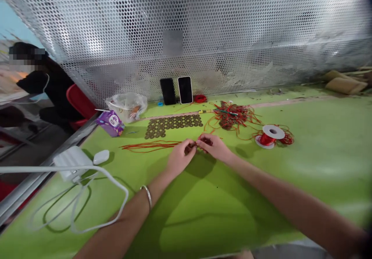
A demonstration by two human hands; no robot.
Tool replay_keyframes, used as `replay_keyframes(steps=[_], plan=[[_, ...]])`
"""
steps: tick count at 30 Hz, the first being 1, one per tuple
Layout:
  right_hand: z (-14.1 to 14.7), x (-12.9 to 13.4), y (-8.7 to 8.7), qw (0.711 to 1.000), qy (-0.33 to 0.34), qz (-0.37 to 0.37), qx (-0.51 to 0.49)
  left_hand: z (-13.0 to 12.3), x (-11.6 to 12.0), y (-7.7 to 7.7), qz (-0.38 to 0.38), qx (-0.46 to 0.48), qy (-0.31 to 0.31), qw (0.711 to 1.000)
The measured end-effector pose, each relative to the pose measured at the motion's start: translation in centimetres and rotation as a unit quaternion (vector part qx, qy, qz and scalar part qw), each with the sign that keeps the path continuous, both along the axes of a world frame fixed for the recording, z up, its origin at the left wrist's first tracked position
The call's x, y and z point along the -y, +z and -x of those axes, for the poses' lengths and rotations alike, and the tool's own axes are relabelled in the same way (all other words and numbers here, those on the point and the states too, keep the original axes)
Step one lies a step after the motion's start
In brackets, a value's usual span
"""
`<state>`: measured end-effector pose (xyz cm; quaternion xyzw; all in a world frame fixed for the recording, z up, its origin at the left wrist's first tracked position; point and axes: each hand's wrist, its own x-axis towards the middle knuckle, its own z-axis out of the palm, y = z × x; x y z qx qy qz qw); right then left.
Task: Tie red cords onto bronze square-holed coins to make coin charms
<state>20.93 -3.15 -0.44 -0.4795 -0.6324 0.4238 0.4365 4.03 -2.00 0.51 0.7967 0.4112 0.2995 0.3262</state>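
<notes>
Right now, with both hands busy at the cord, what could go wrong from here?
The white cable loops right by the left forearm, so that arm could catch and drag it. The red strands trail loose to the left of the left hand and right hand, and might twist together. Loose cord by the spool lies near the tangled pile, so the two could knot.
</notes>
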Motion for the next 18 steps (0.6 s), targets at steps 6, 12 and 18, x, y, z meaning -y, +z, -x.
replay_keyframes(steps=[6,12,18], plan=[[-0.2,-0.4,-0.4,0.999,0.016,-0.018,0.039,0.0,-0.2,-0.1,-0.015,0.006,0.028,0.999],[-0.4,-0.4,-0.4,0.996,0.008,-0.039,0.078,-0.2,-0.4,-0.4,-0.013,0.041,0.036,0.998],[-0.5,-0.3,0.7,0.988,-0.005,-0.075,0.135,-0.4,-0.2,-0.4,0.003,0.090,0.039,0.995]])
